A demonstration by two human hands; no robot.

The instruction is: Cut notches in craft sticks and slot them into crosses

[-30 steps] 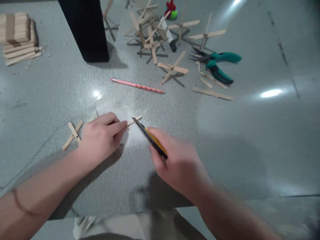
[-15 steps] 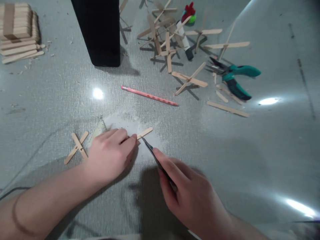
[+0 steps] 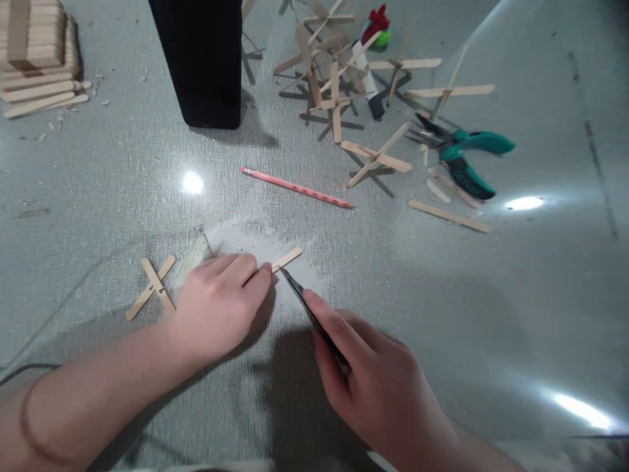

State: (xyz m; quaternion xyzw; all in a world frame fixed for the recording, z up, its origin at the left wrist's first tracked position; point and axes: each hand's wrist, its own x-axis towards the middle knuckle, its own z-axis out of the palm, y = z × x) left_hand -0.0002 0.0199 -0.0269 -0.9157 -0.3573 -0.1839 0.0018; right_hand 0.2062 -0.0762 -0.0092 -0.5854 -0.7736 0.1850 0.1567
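A wooden craft stick (image 3: pixel 289 258) lies on a whitish worn patch of the table, its near end covered by my left hand (image 3: pixel 223 298). The fingers of that hand are closed and press the stick down. My right hand (image 3: pixel 376 377) grips a dark craft knife (image 3: pixel 314 314), and its blade tip touches the stick just beyond my left fingertips. Beside my left wrist lie two crossed sticks (image 3: pixel 154 283), partly hidden by the wrist. Behind my left hand a pale translucent triangular piece (image 3: pixel 193 254) shows.
A pink pencil (image 3: pixel 297 188) lies beyond my hands. Teal-handled pliers (image 3: pixel 466 154) rest at right near a loose stick (image 3: pixel 449 216). Several crossed-stick pieces (image 3: pixel 376 157) spread across the back. A black upright object (image 3: pixel 201 65) and bundled sticks (image 3: pixel 37 36) stand at back left.
The view has shifted slightly. Both hands keep nearly the same pose, with the knife tip still at the stick.
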